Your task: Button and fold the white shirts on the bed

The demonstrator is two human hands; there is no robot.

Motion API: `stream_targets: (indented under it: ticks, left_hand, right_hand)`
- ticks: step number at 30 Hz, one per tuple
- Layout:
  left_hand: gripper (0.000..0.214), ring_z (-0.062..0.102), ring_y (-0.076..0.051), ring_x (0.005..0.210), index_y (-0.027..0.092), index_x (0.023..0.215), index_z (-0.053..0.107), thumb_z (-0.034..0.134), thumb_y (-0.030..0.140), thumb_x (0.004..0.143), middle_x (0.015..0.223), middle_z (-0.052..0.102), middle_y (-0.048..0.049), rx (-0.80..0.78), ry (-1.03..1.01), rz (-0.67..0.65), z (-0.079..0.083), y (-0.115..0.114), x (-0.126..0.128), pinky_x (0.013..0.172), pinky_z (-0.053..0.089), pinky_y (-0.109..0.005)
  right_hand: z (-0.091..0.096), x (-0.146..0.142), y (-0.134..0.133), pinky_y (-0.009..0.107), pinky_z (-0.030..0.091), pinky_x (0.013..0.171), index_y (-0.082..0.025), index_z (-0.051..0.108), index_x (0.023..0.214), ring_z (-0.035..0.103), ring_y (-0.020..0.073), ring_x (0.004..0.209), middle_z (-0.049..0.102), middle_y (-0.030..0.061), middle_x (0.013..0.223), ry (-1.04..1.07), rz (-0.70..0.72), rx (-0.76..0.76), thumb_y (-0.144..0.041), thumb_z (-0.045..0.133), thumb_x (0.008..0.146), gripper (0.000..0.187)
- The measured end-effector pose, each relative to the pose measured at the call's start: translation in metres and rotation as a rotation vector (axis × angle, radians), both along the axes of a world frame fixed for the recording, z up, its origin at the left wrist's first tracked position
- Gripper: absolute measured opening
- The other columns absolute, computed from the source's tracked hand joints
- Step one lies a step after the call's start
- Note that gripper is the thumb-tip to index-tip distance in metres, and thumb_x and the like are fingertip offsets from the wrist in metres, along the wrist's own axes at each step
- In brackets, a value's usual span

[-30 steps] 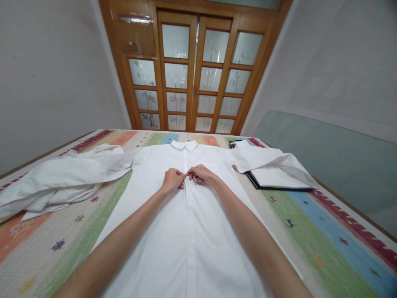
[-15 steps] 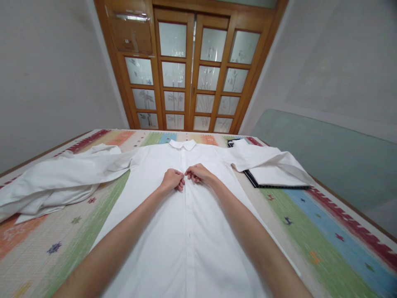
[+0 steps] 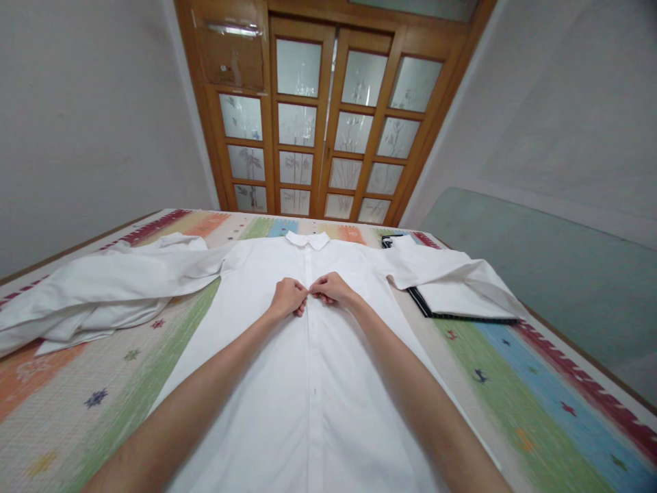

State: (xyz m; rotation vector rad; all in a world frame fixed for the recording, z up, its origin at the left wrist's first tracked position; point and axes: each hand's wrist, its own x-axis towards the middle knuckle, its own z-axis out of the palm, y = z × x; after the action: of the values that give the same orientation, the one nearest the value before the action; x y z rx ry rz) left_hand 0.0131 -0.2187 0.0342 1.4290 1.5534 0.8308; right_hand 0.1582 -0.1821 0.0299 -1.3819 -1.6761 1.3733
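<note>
- White long-sleeved collared cotton-looking shirt: lies front up, its long axis running straight away from the person, its collar at the far end of its white front placket.
- Left hand: just left of the placket, on its upper part; thumb and fingers drawn together, seemingly clamped on the placket's fabric.
- Right hand: just right of the placket, level with the other, likewise pinching there; the fingertips of both meet at the placket, so neither hand is clearly nearer. Whether a button lies between them, I cannot tell.
- Counted: two hands, one shirt, one collar, one placket.
- Left of the placket: one rumpled heap of white cloth, including the sleeve; whether another garment lies within, I cannot tell.
- Right of the placket: one white sleeve over one folded white cloth with black striped edging, and farther out one pale green panel.
- Under the placket and everything around it: one multicoloured striped covering.
</note>
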Motion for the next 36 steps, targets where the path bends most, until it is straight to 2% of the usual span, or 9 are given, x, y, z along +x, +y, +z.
stream_targets:
  ticks: [4, 10, 16, 27, 36]
  left_hand:
    - [0.008, 0.055, -0.01, 0.034, 0.01, 0.066, 0.061, 0.058, 0.013, 0.073, 0.043, 0.057, 0.0017, 0.017, 0.001, 0.006, -0.001, -0.001, 0.001, 0.037, 0.043, -0.017]
    - [0.012, 0.055, -0.01, 0.035, 0.011, 0.063, 0.061, 0.055, 0.011, 0.073, 0.043, 0.058, 0.0016, 0.004, -0.036, -0.004, -0.007, 0.004, -0.001, 0.038, 0.044, -0.018]
    - [0.017, 0.052, -0.009, 0.032, 0.012, 0.058, 0.059, 0.055, 0.013, 0.074, 0.04, 0.056, 0.0019, -0.033, -0.077, -0.004, -0.013, 0.009, -0.003, 0.037, 0.043, -0.017]
    - [0.021, 0.053, -0.01, 0.033, 0.014, 0.051, 0.055, 0.055, 0.013, 0.072, 0.038, 0.056, 0.0002, -0.112, -0.13, 0.006, -0.01, 0.011, -0.002, 0.038, 0.045, -0.019]
    - [0.019, 0.048, -0.007, 0.033, 0.014, 0.053, 0.055, 0.06, 0.014, 0.071, 0.038, 0.053, 0.0021, -0.123, -0.208, 0.05, -0.005, 0.009, 0.0, 0.039, 0.043, -0.018]
  right_hand:
    - [-0.002, -0.004, 0.001, 0.016, 0.026, 0.03, -0.013, 0.062, 0.054, 0.039, 0.0046, 0.031, 0.054, -0.0035, 0.039, -0.117, -0.057, 0.046, -0.013, 0.064, 0.068, 0.014]
    - [0.002, -0.011, -0.001, 0.016, 0.03, 0.035, -0.013, 0.061, 0.048, 0.038, 0.0049, 0.031, 0.051, -0.0023, 0.035, -0.286, -0.114, 0.123, -0.013, 0.063, 0.068, 0.02]
    - [0.001, -0.012, -0.002, 0.018, 0.019, 0.029, -0.016, 0.051, 0.044, 0.031, 0.0049, 0.026, 0.043, -0.0043, 0.03, -0.102, -0.061, -0.056, -0.014, 0.056, 0.072, 0.029]
    - [-0.004, -0.01, 0.001, 0.018, 0.012, 0.027, -0.019, 0.043, 0.044, 0.024, 0.0042, 0.024, 0.034, -0.0076, 0.027, -0.028, -0.041, -0.06, -0.018, 0.054, 0.074, 0.032]
    - [0.003, -0.003, 0.002, 0.017, 0.015, 0.027, -0.016, 0.051, 0.052, 0.028, 0.0031, 0.026, 0.045, -0.0072, 0.034, 0.035, -0.03, -0.11, -0.015, 0.06, 0.074, 0.024]
